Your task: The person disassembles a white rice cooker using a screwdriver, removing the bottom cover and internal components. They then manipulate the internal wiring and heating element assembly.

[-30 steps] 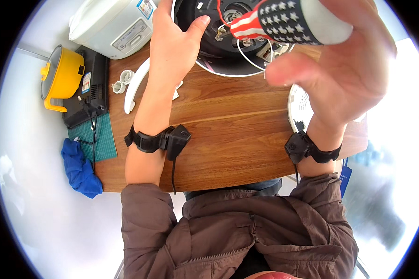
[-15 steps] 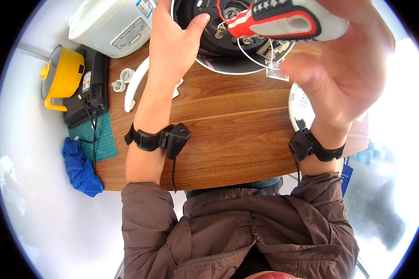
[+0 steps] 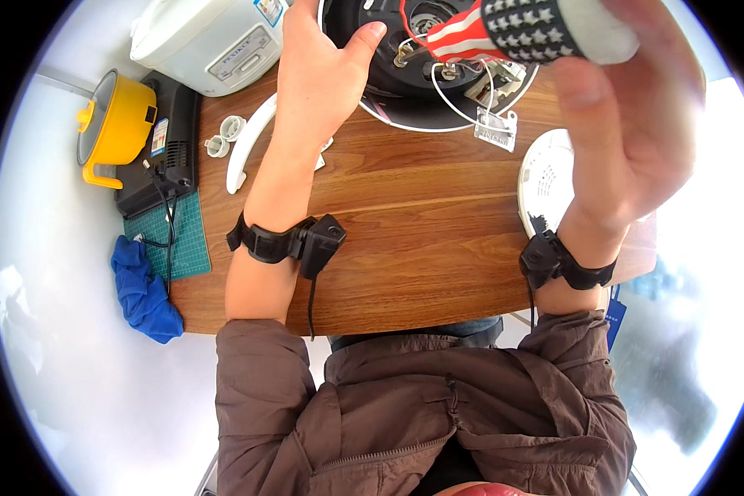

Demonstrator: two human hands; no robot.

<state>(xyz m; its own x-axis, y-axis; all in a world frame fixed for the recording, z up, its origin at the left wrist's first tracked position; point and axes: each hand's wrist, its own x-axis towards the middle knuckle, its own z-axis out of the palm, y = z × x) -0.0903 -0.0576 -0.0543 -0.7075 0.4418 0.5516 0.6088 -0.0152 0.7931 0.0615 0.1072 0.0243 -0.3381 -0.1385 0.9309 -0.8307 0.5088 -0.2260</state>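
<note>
My right hand (image 3: 645,124) is curled around the thick handle of a screwdriver (image 3: 525,31), patterned with red and white stripes and white stars. Its shaft points left into an upturned round appliance base (image 3: 438,126), white-rimmed and black inside. Metal terminals (image 3: 403,54), red and white wires and a small metal plate (image 3: 494,130) on a wire show in and by the base. At the base's left rim is my left hand (image 3: 322,83), its thumb over the inside edge. The left fingers run out of view at the top, so their grip is hidden.
On the wooden table lie a curved white handle (image 3: 248,145), two small round plastic parts (image 3: 223,136) and a white disc (image 3: 546,169). A white rice cooker (image 3: 215,54), yellow pot (image 3: 120,120), black device (image 3: 178,153), green mat (image 3: 186,240) and blue cloth (image 3: 145,293) stand left.
The screwdriver handle has turned in my right hand, bringing its starred side into view. My right thumb has moved up closer to the handle. My left hand stays at the rim.
</note>
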